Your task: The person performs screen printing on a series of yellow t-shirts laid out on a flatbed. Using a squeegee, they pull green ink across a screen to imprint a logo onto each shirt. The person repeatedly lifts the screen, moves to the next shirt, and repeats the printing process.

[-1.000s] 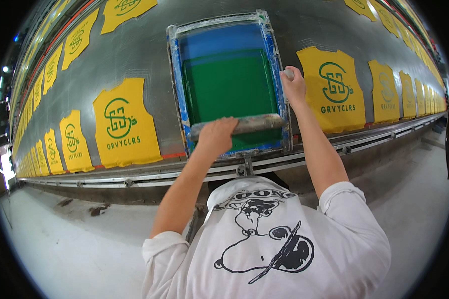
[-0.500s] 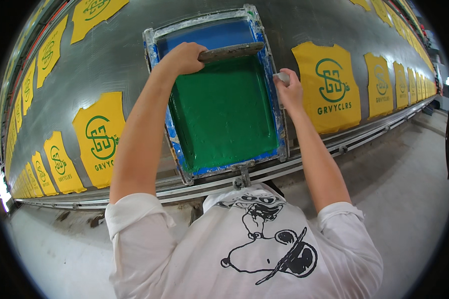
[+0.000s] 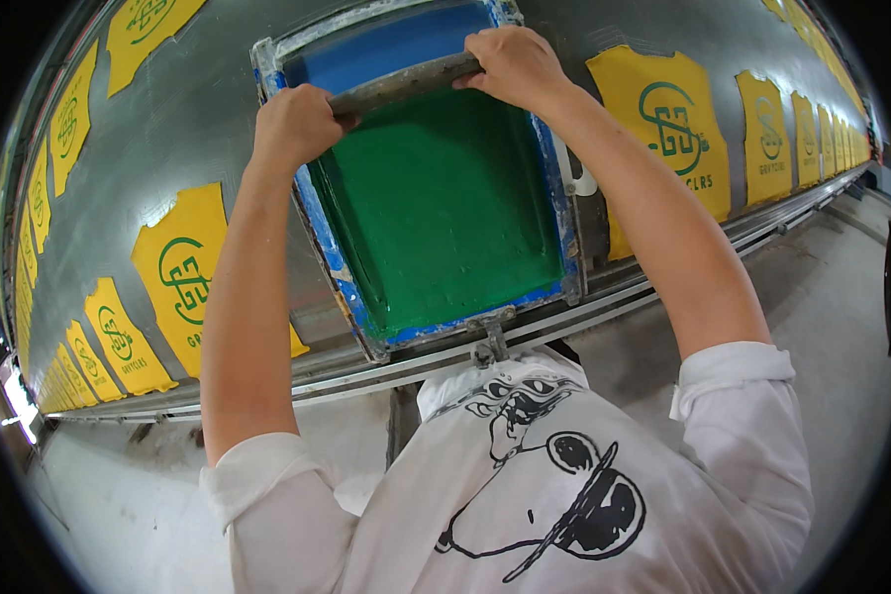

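A screen-printing frame [image 3: 335, 272] with blue edges lies on the long grey table in front of me. Green ink [image 3: 445, 208] covers most of its mesh, and a blue strip shows at the far end. Across that far part stands a worn squeegee [image 3: 406, 83], along the border between green and blue. My left hand [image 3: 299, 124] is closed round its left end. At its right end my right hand [image 3: 517, 65] grips too, thumb on the near side and fingers over the top. The squeegee's lower edge is hidden from me.
Yellow garment pieces with green prints lie in rows: one [image 3: 183, 272] left of the frame, another [image 3: 663, 129] to its right. A metal rail [image 3: 624, 307] runs along the table's near edge, with a clamp [image 3: 492, 342] at the frame.
My right hand has left the white handle at the frame's right side and taken hold of the squeegee's right end. My left hand has shifted to the left end.
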Demonstrator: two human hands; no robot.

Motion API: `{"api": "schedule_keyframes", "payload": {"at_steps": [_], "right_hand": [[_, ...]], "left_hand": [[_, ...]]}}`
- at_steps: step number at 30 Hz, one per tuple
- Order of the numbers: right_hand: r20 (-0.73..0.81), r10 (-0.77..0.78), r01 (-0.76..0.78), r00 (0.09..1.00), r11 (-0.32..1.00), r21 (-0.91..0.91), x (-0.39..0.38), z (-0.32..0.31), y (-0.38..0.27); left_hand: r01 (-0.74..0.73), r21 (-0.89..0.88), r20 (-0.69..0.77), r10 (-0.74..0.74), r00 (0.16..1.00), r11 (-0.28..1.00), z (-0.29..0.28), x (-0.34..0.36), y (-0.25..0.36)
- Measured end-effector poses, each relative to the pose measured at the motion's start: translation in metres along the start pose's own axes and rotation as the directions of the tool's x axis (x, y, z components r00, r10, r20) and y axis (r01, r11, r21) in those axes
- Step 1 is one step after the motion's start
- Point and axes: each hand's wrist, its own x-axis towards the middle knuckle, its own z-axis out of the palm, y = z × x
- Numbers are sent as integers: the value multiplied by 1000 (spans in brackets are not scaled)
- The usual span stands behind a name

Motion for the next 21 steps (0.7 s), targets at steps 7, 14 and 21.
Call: {"api": "schedule_keyframes", "payload": {"at_steps": [7, 14, 21], "right_hand": [[13, -21, 20, 1000, 1000, 10, 9, -8, -3], [83, -8, 5, 996, 999, 42, 16, -23, -5], [-75, -40, 47, 996, 994, 99, -19, -18, -17]], "left_hand": [[48, -27, 33, -47, 998, 999, -11, 1, -3], [34, -57, 39, -32, 999, 998, -23, 5, -6], [76, -18, -5, -76, 997, 997, -13, -37, 13]]}}
